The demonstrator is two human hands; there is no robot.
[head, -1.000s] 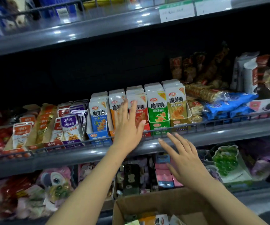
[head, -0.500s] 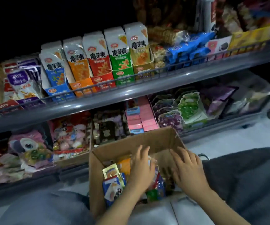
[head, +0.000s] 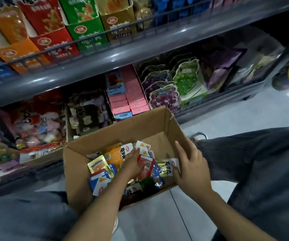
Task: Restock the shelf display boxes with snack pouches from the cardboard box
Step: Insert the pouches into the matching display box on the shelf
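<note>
Open brown cardboard box (head: 123, 141): on the pale floor between the person's knees, in front of the lower shelf. Contents: a loose heap of small foil snack pouches (head: 103, 173) in mixed colours (yellow, orange, blue, red, gold, green), filling the bottom.

Left hand (head: 133, 164): inside the box, on top of the heap. Fingers curled over a red-and-white pouch (head: 146, 162); whether the pouch is properly pinched or only covered cannot be told for certain, though a grip looks likely.

Right hand (head: 190, 164): at the box's right wall, fingers spread and fairly straight, thumb touching a gold-and-white pouch (head: 169, 166); holding nothing.

Tall printed display boxes on the upper wire-fronted shelf (head: 140, 54): orange (head: 13, 40), red (head: 51, 32), green (head: 86, 23), gold (head: 117, 16), side by side behind the rail. Each shows pouches standing in it; upper parts are cut off by the frame, so fill level is unclear.

Lower shelf: pink cartons (head: 131, 94), grape-shaped candy packs (head: 164, 94), assorted bagged sweets.

Progress, as judged: mid-task. Many pouches left in the box; sorting and picking by colour under way, with transfer to the matching display boxes yet to come.
</note>
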